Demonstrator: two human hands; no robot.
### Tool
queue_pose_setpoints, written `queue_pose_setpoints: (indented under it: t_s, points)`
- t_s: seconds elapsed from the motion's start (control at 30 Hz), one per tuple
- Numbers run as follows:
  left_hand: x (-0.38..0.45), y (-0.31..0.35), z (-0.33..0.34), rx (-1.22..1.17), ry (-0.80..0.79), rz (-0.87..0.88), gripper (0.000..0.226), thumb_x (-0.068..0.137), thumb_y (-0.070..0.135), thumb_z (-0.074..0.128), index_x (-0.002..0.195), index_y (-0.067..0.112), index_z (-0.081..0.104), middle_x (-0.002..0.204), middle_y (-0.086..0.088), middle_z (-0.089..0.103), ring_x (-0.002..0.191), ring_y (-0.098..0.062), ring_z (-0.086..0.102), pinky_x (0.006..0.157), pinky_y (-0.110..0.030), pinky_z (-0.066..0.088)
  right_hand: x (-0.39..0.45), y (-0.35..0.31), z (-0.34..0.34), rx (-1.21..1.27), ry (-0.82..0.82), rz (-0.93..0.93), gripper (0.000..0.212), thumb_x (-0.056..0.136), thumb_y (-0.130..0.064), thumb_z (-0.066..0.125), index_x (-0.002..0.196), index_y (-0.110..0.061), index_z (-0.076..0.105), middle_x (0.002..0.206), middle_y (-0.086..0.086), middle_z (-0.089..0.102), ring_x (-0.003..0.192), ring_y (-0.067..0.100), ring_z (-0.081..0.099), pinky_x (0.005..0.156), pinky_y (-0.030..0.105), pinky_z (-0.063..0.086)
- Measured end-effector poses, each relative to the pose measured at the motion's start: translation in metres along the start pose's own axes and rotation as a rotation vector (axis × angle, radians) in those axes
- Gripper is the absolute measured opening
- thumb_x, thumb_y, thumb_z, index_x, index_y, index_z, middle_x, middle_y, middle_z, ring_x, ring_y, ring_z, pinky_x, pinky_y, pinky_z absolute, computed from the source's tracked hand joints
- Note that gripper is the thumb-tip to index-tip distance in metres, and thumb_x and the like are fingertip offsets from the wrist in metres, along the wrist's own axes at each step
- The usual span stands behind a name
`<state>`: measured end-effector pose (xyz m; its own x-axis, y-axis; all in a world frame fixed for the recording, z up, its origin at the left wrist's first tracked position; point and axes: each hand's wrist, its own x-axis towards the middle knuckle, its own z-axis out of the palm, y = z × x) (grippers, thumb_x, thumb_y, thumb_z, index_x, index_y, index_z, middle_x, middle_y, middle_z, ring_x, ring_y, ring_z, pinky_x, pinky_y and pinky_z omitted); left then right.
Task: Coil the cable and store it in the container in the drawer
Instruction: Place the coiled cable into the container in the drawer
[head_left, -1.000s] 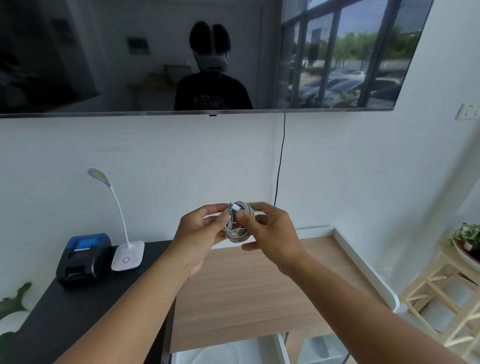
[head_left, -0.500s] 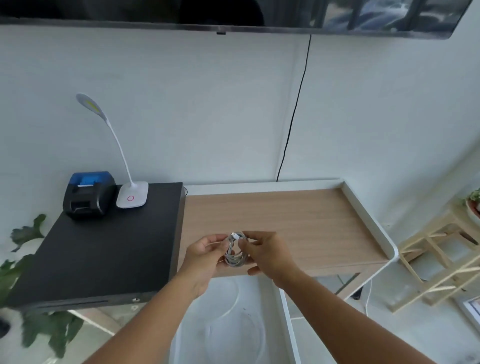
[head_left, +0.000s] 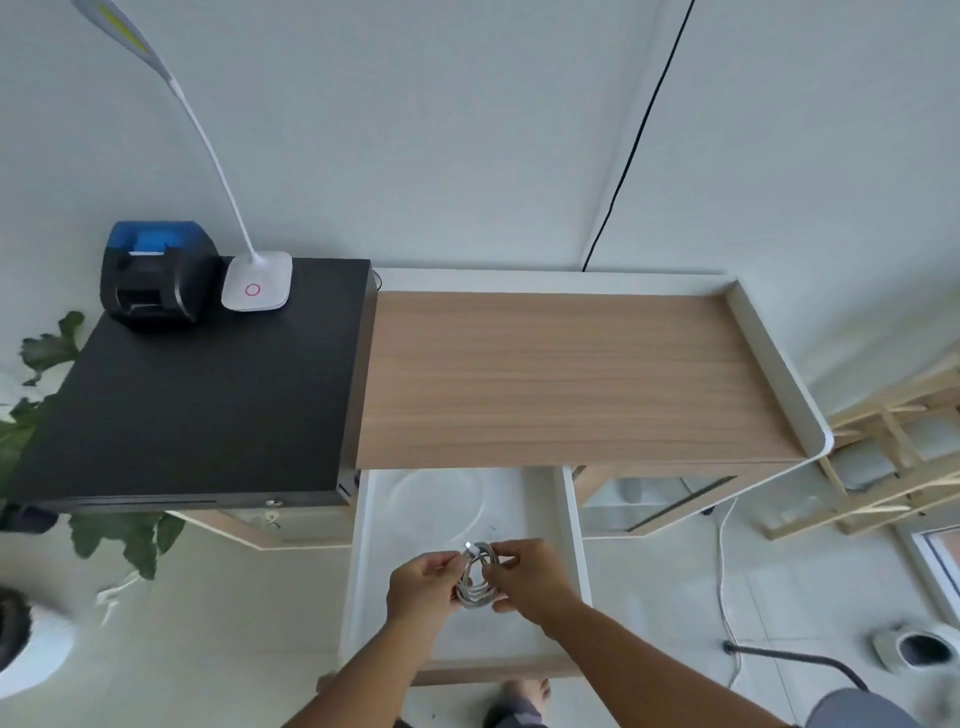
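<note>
Cable (head_left: 477, 581), already wound into a small grey-white coil, sat pinched between my two hands above the open drawer (head_left: 570, 525). My left hand (head_left: 423, 587) closed on the coil's left side with thumb and fingers, and my right hand (head_left: 530, 574) closed on its right side, so both hands gripped the same bundle and neither was free. One connector end stuck up at the top of the coil, just under my left fingertips.

What the coming move turned on was the drop beneath the coil. The bundle stood on edge, its loops running up and down between my palms rather than lying flat, and the drawer's pale interior lay directly below and a little ahead of it. I could make out a faint round outline further back in the drawer, near the wooden tabletop (head_left: 571, 374), which I took to be the clear container (head_left: 441, 496); its rim was hard to read against the white bottom. If so, the container lay ahead of my hands, toward the tabletop edge, and slightly left of the coil, which put my left hand a touch nearer to it.

My judgement was that the coiling was done and the storing was not: the coil needed carrying forward and laying flat inside that round outline.
</note>
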<state>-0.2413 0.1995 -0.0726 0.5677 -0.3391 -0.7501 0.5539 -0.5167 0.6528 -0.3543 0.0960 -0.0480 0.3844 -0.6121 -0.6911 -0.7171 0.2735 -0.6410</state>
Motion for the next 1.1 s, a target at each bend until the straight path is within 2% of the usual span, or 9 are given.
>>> queue_pose_setpoints:
  t_s: [0.1, 0.27, 0.4, 0.53, 0.7, 0.77, 0.9, 1.0, 1.1]
  points:
    - [0.01, -0.019, 0.005, 0.099, 0.063, -0.011, 0.008, 0.085, 0.013, 0.078, 0.091, 0.008, 0.078, 0.087, -0.013, 0.078, 0.082, -0.032, 0.075, 0.076, -0.049, 0.064, 0.01, 0.012, 0.009, -0.044, 0.041, 0.045, 0.025, 0.088, -0.005, 0.079, 0.112, -0.01, 0.078, 0.093, 0.018, 0.079, 0.068, 0.033, 0.078, 0.066, 0.045, 0.067]
    - [0.022, -0.032, 0.012, 0.274, 0.103, 0.038, 0.014, 0.092, 0.021, 0.068, 0.096, 0.012, 0.079, 0.087, -0.005, 0.077, 0.083, -0.026, 0.072, 0.081, -0.044, 0.062, 0.032, 0.021, 0.023, -0.189, 0.097, 0.019, 0.016, 0.088, -0.014, 0.081, 0.095, -0.019, 0.067, 0.087, 0.008, 0.078, 0.063, 0.026, 0.075, 0.05, 0.025, 0.058]
    - [0.036, -0.032, 0.02, 0.37, 0.139, 0.053, 0.016, 0.096, 0.017, 0.062, 0.101, 0.013, 0.076, 0.089, -0.001, 0.072, 0.08, -0.018, 0.066, 0.065, -0.027, 0.054, 0.052, 0.024, 0.032, -0.244, 0.1, 0.018, 0.016, 0.086, -0.014, 0.082, 0.091, -0.02, 0.067, 0.091, 0.011, 0.079, 0.082, 0.033, 0.076, 0.075, 0.039, 0.063]
    - [0.05, -0.036, 0.029, 0.38, 0.186, -0.006, 0.018, 0.099, 0.012, 0.055, 0.107, 0.01, 0.071, 0.096, -0.005, 0.07, 0.086, -0.025, 0.064, 0.076, -0.034, 0.053, 0.068, 0.028, 0.04, -0.271, 0.111, 0.023, 0.013, 0.086, -0.016, 0.081, 0.093, -0.017, 0.07, 0.089, 0.005, 0.077, 0.08, 0.027, 0.072, 0.067, 0.03, 0.055]
    - [0.065, -0.043, 0.041, 0.455, 0.188, -0.035, 0.017, 0.096, 0.002, 0.052, 0.103, 0.011, 0.065, 0.091, 0.0, 0.06, 0.067, -0.008, 0.051, 0.051, -0.021, 0.036, 0.085, 0.04, 0.052, -0.374, 0.151, 0.044, 0.011, 0.094, -0.014, 0.072, 0.093, -0.013, 0.061, 0.089, 0.008, 0.069, 0.078, 0.027, 0.06, 0.059, 0.031, 0.042]
    - [0.071, -0.044, 0.041, 0.495, 0.167, -0.048, 0.017, 0.096, 0.001, 0.053, 0.104, 0.01, 0.065, 0.094, -0.003, 0.061, 0.069, -0.013, 0.053, 0.051, -0.021, 0.036, 0.09, 0.044, 0.056, -0.425, 0.16, 0.046, 0.009, 0.096, -0.011, 0.067, 0.093, -0.011, 0.058, 0.085, 0.008, 0.065, 0.076, 0.028, 0.058, 0.058, 0.032, 0.042]
    - [0.08, -0.049, 0.043, 0.589, 0.147, -0.066, 0.019, 0.094, -0.001, 0.053, 0.105, 0.006, 0.067, 0.101, -0.01, 0.067, 0.083, -0.025, 0.056, 0.067, -0.029, 0.04, 0.096, 0.045, 0.062, -0.533, 0.176, 0.034, 0.006, 0.097, -0.006, 0.059, 0.094, -0.012, 0.059, 0.08, 0.006, 0.06, 0.073, 0.027, 0.057, 0.056, 0.031, 0.042]
    - [0.083, -0.052, 0.044, 0.643, 0.147, -0.05, 0.015, 0.094, 0.0, 0.056, 0.103, 0.004, 0.069, 0.101, -0.012, 0.068, 0.082, -0.024, 0.055, 0.067, -0.028, 0.039, 0.1, 0.047, 0.064, -0.614, 0.157, 0.026, 0.011, 0.095, -0.002, 0.054, 0.093, -0.012, 0.06, 0.081, 0.008, 0.061, 0.074, 0.029, 0.058, 0.058, 0.033, 0.046]
    - [0.083, -0.051, 0.046, 0.689, 0.144, -0.024, 0.013, 0.094, 0.003, 0.058, 0.095, 0.001, 0.072, 0.092, -0.012, 0.068, 0.076, -0.024, 0.055, 0.063, -0.028, 0.04, 0.1, 0.05, 0.066, -0.661, 0.141, 0.036, 0.016, 0.092, 0.001, 0.052, 0.085, -0.013, 0.054, 0.072, 0.004, 0.051, 0.072, 0.031, 0.055, 0.053, 0.03, 0.037]
